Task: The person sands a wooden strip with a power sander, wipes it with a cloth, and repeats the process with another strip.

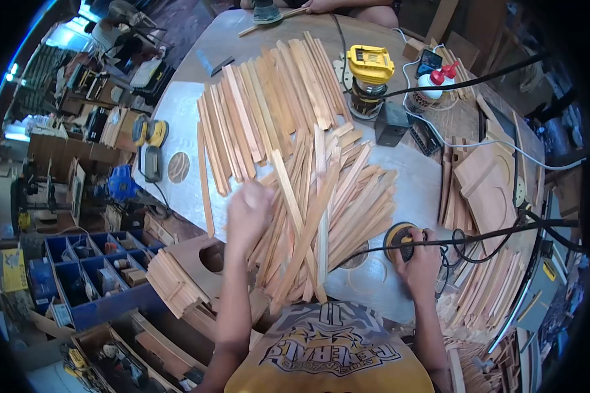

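My right hand (418, 259) is wrapped round a black and yellow orbital sander (402, 237) on the table's near right side. Motion smears my left hand (250, 204); it hovers by the lower ends of a row of wooden strips (262, 108), and I cannot see whether it holds anything. Between my hands lies a looser pile of wooden strips (321, 216), crossing one another at angles. The sander's black cable (478, 232) runs off to the right.
A yellow-topped lantern (369, 75), a black box (392, 124) and white bottles with red caps (432, 82) stand at the back right. Another person's hand (322, 5) touches a strip at the far edge. Blue compartment bins (105, 301) sit lower left.
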Demonstrator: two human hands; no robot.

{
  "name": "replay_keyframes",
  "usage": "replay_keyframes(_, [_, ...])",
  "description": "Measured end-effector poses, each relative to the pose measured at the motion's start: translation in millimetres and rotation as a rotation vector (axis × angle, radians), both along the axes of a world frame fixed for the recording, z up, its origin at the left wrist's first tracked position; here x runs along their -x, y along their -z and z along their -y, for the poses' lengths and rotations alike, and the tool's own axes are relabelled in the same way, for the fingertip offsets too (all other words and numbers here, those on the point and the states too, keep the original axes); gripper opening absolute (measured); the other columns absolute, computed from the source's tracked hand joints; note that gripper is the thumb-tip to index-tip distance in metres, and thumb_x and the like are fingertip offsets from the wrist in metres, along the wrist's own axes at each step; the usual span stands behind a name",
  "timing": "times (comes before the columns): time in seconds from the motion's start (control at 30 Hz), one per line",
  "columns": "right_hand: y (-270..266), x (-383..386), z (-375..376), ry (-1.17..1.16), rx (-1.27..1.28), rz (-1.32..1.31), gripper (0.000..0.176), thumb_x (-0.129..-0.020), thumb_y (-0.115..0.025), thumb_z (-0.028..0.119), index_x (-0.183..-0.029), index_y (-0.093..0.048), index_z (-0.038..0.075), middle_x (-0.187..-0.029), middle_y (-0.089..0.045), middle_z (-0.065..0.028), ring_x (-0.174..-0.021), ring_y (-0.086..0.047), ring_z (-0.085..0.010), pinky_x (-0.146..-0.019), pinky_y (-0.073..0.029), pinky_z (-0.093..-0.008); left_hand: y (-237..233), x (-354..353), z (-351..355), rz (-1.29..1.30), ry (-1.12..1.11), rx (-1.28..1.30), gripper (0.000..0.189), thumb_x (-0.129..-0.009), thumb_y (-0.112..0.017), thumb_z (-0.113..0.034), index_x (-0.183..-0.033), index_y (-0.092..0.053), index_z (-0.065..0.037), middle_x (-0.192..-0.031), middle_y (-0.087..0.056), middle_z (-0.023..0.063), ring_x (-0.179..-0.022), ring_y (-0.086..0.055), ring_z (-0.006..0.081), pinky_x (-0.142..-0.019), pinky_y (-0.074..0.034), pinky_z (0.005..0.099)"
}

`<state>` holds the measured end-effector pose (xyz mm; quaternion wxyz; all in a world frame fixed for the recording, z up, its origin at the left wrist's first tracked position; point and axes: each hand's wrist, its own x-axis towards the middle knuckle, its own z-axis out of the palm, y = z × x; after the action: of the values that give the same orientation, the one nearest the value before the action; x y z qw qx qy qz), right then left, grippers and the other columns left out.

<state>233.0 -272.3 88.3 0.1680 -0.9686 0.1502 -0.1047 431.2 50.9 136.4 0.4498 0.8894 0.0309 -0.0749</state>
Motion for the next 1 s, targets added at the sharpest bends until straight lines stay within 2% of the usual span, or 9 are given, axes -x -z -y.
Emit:
replay_keyframes(0.1, [-4, -6, -1, 0.051, -0.025, -0.061, 0.057, -0.068, -0.085, 0.022, -0.118, -0.062, 0.011, -0.118, -0.056, -0.0196, -0.101, -0.058, -0.04, -0.083, -0.049, -0.0492, 48, -122, -1, 0.219, -0.165, -0.291, 0.054, -0.084, -0.078, -0.045, -0.101, -0.07, 0.005, -0.09, -0.073, 0.0265, -0.082, -0.073, 0.0403, -0.073, -0.056, 0.0453])
replay_keyframes(0.2, [-5, -8, 0, 0.095, -0.035, -0.05, 0.056, -0.067, -0.086, 0.023, -0.118, -0.063, 0.011, -0.116, -0.057, -0.0194, -0.1, -0.058, -0.0395, -0.083, -0.05, -0.0489, 92, -205, 29, 0.206, -0.094, -0.431, 0.06, -0.077, -0.082, -0.047, -0.101, -0.071, 0.007, -0.095, -0.073, 0.0283, -0.092, -0.073, 0.041, -0.079, -0.056, 0.0463])
replay_keyframes(0.27, [-4, -9, 1, 0.116, -0.046, -0.042, 0.056, -0.068, -0.086, 0.023, -0.117, -0.063, 0.011, -0.115, -0.057, -0.0192, -0.1, -0.059, -0.0391, -0.083, -0.05, -0.0486, 107, -230, 48, -0.028, 0.086, -0.687, 0.066, -0.068, -0.086, -0.047, -0.106, -0.072, 0.004, -0.102, -0.073, 0.0282, -0.103, -0.071, 0.0401, -0.089, -0.056, 0.0471])
replay_keyframes(0.3, [-4, -5, 1, 0.122, -0.06, -0.05, 0.055, -0.068, -0.086, 0.024, -0.116, -0.063, 0.012, -0.115, -0.058, -0.0189, -0.1, -0.059, -0.0388, -0.083, -0.05, -0.0483, 107, -236, 47, -0.036, 0.087, -0.6, 0.066, -0.062, -0.09, -0.043, -0.105, -0.073, 0.003, -0.103, -0.074, 0.0271, -0.101, -0.073, 0.0375, -0.088, -0.058, 0.0458])
replay_keyframes(0.53, [-4, 2, 2, 0.158, -0.008, -0.031, 0.051, -0.074, -0.083, 0.03, -0.118, -0.064, 0.011, -0.117, -0.058, -0.0179, -0.105, -0.058, -0.0371, -0.085, -0.048, -0.0452, 109, -247, 28, -0.072, 0.112, -0.662, 0.052, -0.066, -0.085, -0.03, -0.102, -0.073, 0.006, -0.104, -0.074, 0.0271, -0.099, -0.073, 0.0395, -0.086, -0.059, 0.0438])
replay_keyframes(0.7, [3, 7, 5, 0.172, -0.032, 0.15, 0.055, -0.076, -0.083, 0.031, -0.122, -0.064, 0.008, -0.122, -0.056, -0.0216, -0.111, -0.054, -0.0398, -0.094, -0.043, -0.0478, 92, -218, 21, 0.116, -0.129, -0.509, 0.05, -0.076, -0.073, -0.034, -0.105, -0.072, 0.006, -0.104, -0.073, 0.0281, -0.1, -0.072, 0.042, -0.089, -0.057, 0.0445])
replay_keyframes(0.83, [10, 7, 6, 0.208, -0.092, 0.408, 0.042, -0.079, -0.08, 0.025, -0.114, -0.066, 0.006, -0.119, -0.058, -0.0214, -0.11, -0.056, -0.0407, -0.095, -0.043, -0.051, 64, -191, -57, 0.155, -0.013, -0.264, 0.042, -0.087, -0.062, -0.031, -0.104, -0.07, 0.006, -0.092, -0.073, 0.0224, -0.085, -0.072, 0.0347, -0.08, -0.057, 0.0424])
replay_keyframes(0.97, [5, 17, 6, 0.253, -0.039, 0.424, 0.042, -0.083, -0.079, 0.028, -0.117, -0.065, 0.007, -0.114, -0.06, -0.0219, -0.106, -0.058, -0.0411, -0.092, -0.046, -0.0502, 56, -71, -96, -0.331, -0.031, 0.795, 0.04, -0.088, -0.062, -0.015, -0.124, -0.062, 0.003, -0.105, -0.066, 0.011, -0.081, -0.069, 0.0212, -0.069, -0.056, 0.0308])
replay_keyframes(1.0, [0, 20, 6, 0.318, -0.223, 0.272, 0.043, -0.086, -0.077, 0.03, -0.12, -0.064, 0.008, -0.113, -0.06, -0.0223, -0.105, -0.059, -0.0415, -0.09, -0.047, -0.0496, 65, -45, -95, -0.358, -0.019, 0.799, 0.04, -0.088, -0.062, -0.015, -0.124, -0.062, 0.003, -0.105, -0.066, 0.011, -0.081, -0.069, 0.0212, -0.069, -0.056, 0.0308])
